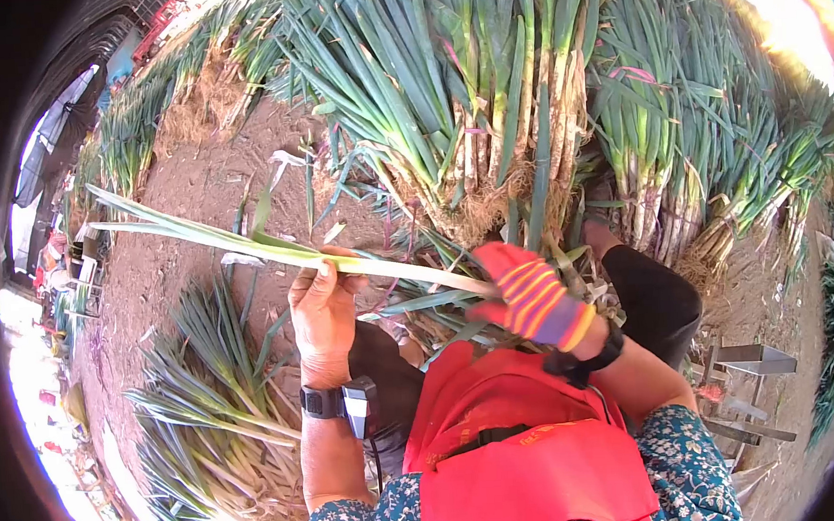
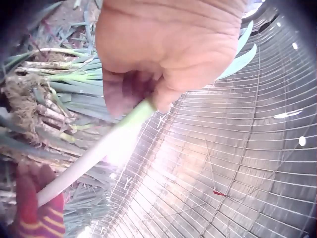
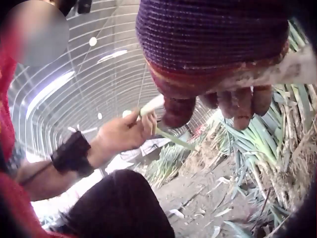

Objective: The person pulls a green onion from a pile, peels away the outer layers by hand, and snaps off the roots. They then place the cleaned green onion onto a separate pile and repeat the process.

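Note:
A long green onion (image 1: 379, 264) with a white stem and pale green leaves lies crosswise in front of the body, held by both hands. My bare left hand (image 1: 322, 308) pinches it where white turns to green, thumb on top; in the left wrist view this hand (image 2: 168, 49) grips the stalk (image 2: 94, 158) from above. My right hand (image 1: 537, 297), in a red glove with a striped back, grips the white lower end, and the root tip is hidden. In the right wrist view its gloved fingers (image 3: 242, 106) curl around the stem.
Tied bundles of green onions (image 1: 483, 87) stand ahead, with more bundles (image 1: 701, 104) at right. Loose green onions (image 1: 227, 412) lie on the dirt floor (image 1: 188, 206) at left. A small metal stand (image 1: 757, 360) is at right. A red apron (image 1: 531, 462) covers the lap.

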Action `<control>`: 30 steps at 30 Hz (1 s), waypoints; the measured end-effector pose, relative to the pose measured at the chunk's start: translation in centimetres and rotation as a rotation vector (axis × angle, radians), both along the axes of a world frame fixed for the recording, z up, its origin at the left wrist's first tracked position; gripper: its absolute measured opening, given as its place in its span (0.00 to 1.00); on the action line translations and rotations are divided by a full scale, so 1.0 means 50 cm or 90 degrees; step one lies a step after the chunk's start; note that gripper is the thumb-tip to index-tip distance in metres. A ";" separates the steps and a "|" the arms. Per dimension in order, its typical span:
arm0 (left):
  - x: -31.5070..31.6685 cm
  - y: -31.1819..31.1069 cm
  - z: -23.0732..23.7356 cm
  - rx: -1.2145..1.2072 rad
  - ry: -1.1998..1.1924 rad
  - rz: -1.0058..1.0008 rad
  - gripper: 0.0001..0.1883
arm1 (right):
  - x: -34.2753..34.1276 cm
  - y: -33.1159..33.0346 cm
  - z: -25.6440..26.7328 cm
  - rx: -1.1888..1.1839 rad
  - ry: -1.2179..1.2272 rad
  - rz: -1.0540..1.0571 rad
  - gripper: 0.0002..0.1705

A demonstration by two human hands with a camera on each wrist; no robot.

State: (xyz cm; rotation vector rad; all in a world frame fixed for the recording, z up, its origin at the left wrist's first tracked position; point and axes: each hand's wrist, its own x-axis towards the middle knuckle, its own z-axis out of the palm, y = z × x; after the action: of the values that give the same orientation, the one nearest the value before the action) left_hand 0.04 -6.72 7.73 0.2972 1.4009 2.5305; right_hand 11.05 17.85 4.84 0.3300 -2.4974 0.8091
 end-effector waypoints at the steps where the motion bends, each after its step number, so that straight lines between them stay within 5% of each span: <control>1: 0.011 0.010 0.001 0.018 -0.014 -0.004 0.13 | -0.002 -0.013 -0.024 0.060 -0.034 -0.013 0.24; 5: 0.025 -0.004 -0.010 -0.003 -0.088 0.058 0.13 | -0.005 -0.012 -0.042 0.222 0.131 -0.093 0.08; 10: 0.017 -0.029 -0.040 -0.013 -0.167 0.148 0.10 | 0.015 -0.009 -0.065 0.215 0.012 -0.075 0.17; 13: 0.043 0.012 -0.041 -0.003 -0.159 0.092 0.11 | -0.011 -0.042 -0.046 -0.096 -0.072 0.078 0.31; 17: 0.067 0.051 -0.031 -0.015 -0.148 0.039 0.13 | -0.077 -0.089 -0.013 -0.289 -0.149 0.149 0.26; 19: 0.071 0.054 -0.029 -0.017 -0.141 0.032 0.12 | -0.095 -0.096 0.026 -0.519 -0.319 0.245 0.20; 24: 0.083 0.065 -0.039 -0.061 -0.167 0.103 0.10 | -0.116 -0.089 0.033 -0.426 -0.422 0.260 0.16; 30: 0.074 0.072 -0.067 -0.068 -0.214 0.127 0.08 | -0.088 -0.095 0.005 -0.317 -0.294 0.151 0.20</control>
State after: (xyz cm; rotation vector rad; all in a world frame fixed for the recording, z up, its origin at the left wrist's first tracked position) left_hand 3.76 -3.13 4.36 -0.2892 1.4814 2.4922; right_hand 6.62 13.12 5.08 0.2874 -2.5637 1.7282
